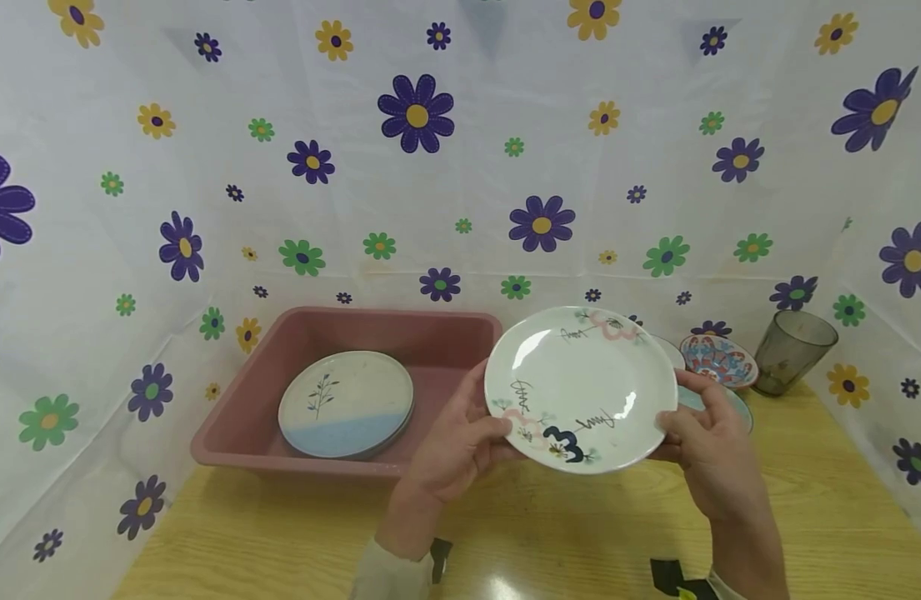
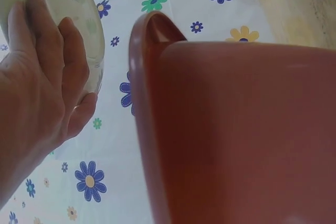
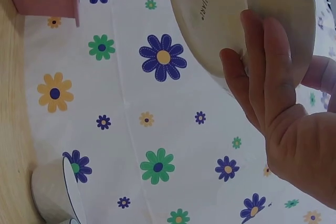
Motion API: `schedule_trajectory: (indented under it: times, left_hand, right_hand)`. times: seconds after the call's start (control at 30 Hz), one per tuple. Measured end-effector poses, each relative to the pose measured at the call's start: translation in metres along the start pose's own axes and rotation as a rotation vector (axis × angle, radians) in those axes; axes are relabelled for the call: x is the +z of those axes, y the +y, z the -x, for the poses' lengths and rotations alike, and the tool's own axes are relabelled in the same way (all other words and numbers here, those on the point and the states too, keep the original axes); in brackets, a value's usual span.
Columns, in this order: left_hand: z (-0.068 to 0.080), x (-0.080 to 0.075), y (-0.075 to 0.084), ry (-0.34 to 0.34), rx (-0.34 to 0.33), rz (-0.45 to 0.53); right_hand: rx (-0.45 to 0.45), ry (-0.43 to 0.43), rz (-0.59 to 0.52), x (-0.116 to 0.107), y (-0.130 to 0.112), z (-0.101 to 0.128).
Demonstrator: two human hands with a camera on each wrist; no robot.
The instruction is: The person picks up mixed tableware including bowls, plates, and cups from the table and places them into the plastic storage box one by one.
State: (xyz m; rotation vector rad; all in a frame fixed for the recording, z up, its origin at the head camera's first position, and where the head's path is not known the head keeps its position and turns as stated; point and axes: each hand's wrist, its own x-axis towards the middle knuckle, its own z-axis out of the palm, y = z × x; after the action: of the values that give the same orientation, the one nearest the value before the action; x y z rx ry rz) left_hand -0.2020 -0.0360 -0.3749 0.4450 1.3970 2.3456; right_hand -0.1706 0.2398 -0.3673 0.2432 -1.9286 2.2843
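In the head view, the left hand (image 1: 460, 437) and right hand (image 1: 708, 446) grip opposite sides of a floral ceramic plate (image 1: 580, 387), held above the worktop (image 1: 558, 533) beside the pink basin (image 1: 317, 464). From the left wrist, fingers back its underside; it looks stiff, slippery and breakable. From the right wrist, fingers support beneath; this 2-sided rim hold seems surest.

Smoky tumbler (image 1: 793, 354) 3 o'clock on my head feed, painted bowl (image 1: 718, 362) beside it, flowered sheeting (image 1: 475, 179) 12, wooden tabletop (image 1: 573, 525) 6
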Motion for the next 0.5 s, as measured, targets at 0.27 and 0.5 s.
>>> schedule_trajectory:
  times: [0.27, 0.5]
  left_hand:
    - [0.007, -0.003, 0.010, 0.082, -0.005, -0.038]
    - [0.013, -0.011, 0.019, 0.091, 0.051, -0.092]
  right_hand:
    - [-0.001, 0.000, 0.053, 0.014, -0.004, 0.000]
    - [-0.055, -0.085, 0.069, 0.021, -0.003, 0.002]
